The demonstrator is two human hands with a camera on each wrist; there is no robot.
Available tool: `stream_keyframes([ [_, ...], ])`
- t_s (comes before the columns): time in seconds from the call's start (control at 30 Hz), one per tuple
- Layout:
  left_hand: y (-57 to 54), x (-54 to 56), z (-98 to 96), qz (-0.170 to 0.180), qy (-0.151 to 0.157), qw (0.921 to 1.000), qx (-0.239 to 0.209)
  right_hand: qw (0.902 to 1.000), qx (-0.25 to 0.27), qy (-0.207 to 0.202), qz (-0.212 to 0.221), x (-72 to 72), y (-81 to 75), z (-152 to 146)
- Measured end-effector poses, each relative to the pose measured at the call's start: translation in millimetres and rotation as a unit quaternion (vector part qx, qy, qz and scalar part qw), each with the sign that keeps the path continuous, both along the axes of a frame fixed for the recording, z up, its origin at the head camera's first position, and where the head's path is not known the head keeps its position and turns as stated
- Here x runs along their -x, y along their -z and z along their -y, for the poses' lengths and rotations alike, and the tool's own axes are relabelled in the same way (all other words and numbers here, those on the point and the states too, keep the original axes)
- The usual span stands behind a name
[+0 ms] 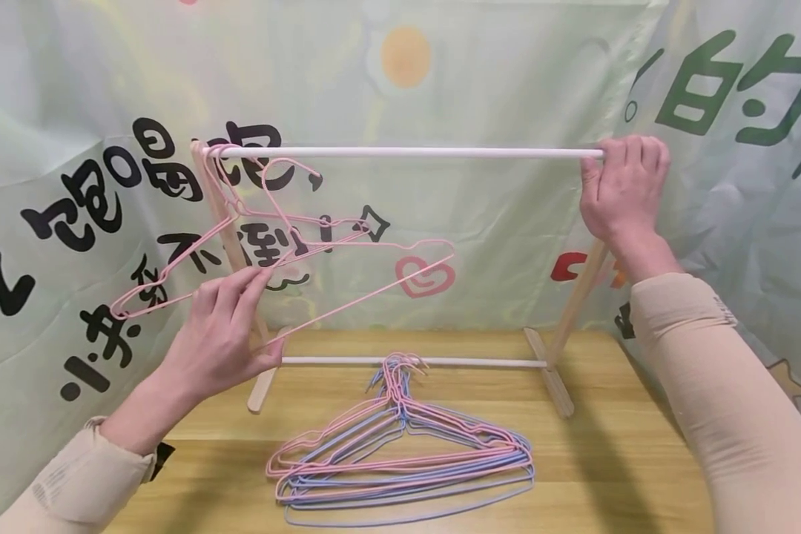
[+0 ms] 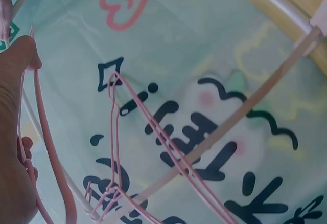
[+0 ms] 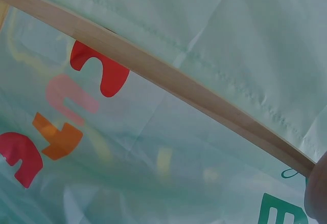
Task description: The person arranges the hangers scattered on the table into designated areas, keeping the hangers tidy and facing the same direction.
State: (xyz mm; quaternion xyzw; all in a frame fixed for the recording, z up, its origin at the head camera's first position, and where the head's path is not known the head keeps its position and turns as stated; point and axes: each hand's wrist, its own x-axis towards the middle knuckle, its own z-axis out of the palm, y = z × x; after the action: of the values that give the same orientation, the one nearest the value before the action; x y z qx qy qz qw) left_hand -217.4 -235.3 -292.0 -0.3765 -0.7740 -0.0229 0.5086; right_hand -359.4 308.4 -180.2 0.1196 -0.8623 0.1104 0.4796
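My left hand (image 1: 220, 337) holds a pink wire hanger (image 1: 360, 300), its fingers and thumb on the wire. The hanger is tilted, with its hook just below the rack's white top rod (image 1: 407, 153). Other pink hangers (image 2: 114, 147) hang bunched at the rod's left end, just beyond this hand. At the opposite end, my right hand (image 1: 627, 185) grips the rod where it meets the wooden upright (image 3: 179, 91). Only an edge of the right hand shows in the right wrist view.
Pink and blue hangers (image 1: 400, 469) lie in a pile on the wooden table (image 1: 614, 445), hooks toward the rack. A lower white rod (image 1: 480, 363) joins the rack's wooden feet (image 1: 552, 378). Behind stands a pale green printed cloth (image 1: 494, 89).
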Motion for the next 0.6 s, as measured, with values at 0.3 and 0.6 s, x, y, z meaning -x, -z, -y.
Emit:
stream_keyframes([
  [0.3, -16.0, 11.2, 13.7, -0.007, -0.008, 0.9999, 0.000, 1.0000, 0.001, 0.000, 0.004, -0.7, 1.0, 0],
  [0.6, -30.5, 23.9, 29.6, -0.003, -0.038, 0.9993, 0.008, 1.0000, 0.000, -0.004, -0.001, -0.9, 0.8, -2],
])
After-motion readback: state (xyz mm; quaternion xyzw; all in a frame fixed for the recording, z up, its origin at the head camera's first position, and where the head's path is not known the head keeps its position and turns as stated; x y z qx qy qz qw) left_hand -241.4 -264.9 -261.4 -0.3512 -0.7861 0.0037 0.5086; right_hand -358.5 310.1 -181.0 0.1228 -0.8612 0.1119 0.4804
